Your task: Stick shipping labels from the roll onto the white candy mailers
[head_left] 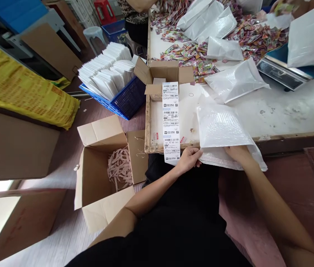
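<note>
A white bubble mailer point(223, 128) lies at the table's front edge with its open end towards me. My left hand point(189, 158) pinches the left corner of that open end. My right hand point(239, 154) reaches in under the upper layer, and its fingers are hidden inside the mailer. Left of the mailer, a strip of printed shipping labels point(170, 120) runs from a small cardboard box point(164, 68) down over the table edge. Just behind lies another, plump white mailer point(237, 79).
Small colourful packets point(185, 55) are heaped at the back, with more white mailers point(207, 18) on them. A scale point(282, 70) bears a mailer at right. On the left stand a blue crate point(127, 98) of mailers and an open carton point(95, 178) holding paper strips. Other people work across the table.
</note>
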A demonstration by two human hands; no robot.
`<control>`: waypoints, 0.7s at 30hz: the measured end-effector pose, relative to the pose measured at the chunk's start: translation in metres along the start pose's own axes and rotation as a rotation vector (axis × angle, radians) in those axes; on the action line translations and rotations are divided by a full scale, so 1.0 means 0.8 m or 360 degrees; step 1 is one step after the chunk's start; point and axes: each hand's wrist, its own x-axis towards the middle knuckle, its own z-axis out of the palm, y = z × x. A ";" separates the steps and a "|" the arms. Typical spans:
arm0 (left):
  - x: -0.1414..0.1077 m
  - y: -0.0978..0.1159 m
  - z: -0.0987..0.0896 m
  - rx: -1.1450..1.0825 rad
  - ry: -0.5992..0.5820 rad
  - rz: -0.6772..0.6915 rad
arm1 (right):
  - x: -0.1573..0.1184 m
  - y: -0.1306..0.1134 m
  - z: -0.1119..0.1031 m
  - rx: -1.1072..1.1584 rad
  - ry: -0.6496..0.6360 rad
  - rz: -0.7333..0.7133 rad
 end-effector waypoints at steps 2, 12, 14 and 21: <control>-0.001 -0.004 -0.002 -0.0033 0.0046 -0.0014 | -0.005 -0.011 -0.010 -0.0030 0.0024 0.0012; -0.001 -0.003 -0.006 -0.0083 0.0011 -0.0036 | -0.081 -0.113 0.010 0.0823 -0.0431 -0.0163; -0.002 -0.003 -0.008 -0.0077 0.0023 -0.0049 | -0.085 -0.111 0.015 0.0819 -0.0360 -0.0177; -0.008 -0.004 -0.008 -0.0186 -0.0010 -0.0031 | -0.084 -0.121 0.022 0.1086 -0.0433 -0.0071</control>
